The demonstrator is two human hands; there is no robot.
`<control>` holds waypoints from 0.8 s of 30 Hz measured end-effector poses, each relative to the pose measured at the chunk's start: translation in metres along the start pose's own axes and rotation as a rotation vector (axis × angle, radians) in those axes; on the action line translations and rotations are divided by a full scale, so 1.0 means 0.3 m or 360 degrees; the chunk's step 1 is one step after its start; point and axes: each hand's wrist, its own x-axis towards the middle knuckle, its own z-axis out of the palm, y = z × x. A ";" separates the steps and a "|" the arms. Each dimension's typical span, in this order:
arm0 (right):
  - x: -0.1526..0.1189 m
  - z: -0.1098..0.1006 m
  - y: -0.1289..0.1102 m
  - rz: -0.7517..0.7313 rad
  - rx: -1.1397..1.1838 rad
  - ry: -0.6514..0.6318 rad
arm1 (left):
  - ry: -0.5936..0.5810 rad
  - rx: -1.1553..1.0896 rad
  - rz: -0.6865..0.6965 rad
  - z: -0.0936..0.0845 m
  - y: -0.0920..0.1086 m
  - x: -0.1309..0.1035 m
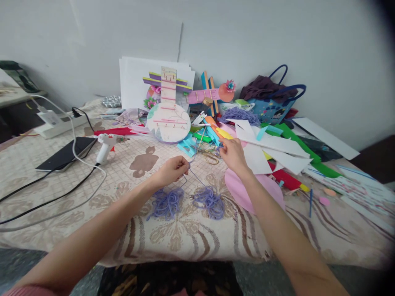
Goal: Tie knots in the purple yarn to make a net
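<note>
My left hand [175, 169] is closed in a pinch on a strand of purple yarn, above the middle of the table. Farther right and a bit higher, my right hand [232, 153] has its fingers pressed together beside the scissors [211, 158]; what it holds is too small to make out. Two loose heaps of purple yarn lie near the front: the left heap [168, 202] below my left hand, and the right heap [210, 201] between my forearms. A thin strand runs from the right heap up to my left hand.
A white glue gun [105, 149], a black tablet [66, 154] and cables lie at the left. Behind stand a round-based craft piece [168, 123] and white boards. Paper scraps, a pink oval [262, 189] and a blue bag [271, 110] fill the right side.
</note>
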 end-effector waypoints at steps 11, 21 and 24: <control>-0.116 0.022 -0.251 0.0310 0.1515 -0.1089 | 0.0005 0.0085 0.0060 -0.004 -0.002 0.002; -0.142 0.032 -0.239 0.0538 0.1776 -0.1229 | 0.0139 0.0504 0.0274 -0.007 -0.022 0.008; -0.143 0.036 -0.252 0.0632 0.1848 -0.1198 | 0.0161 0.0593 0.0329 -0.004 -0.033 0.011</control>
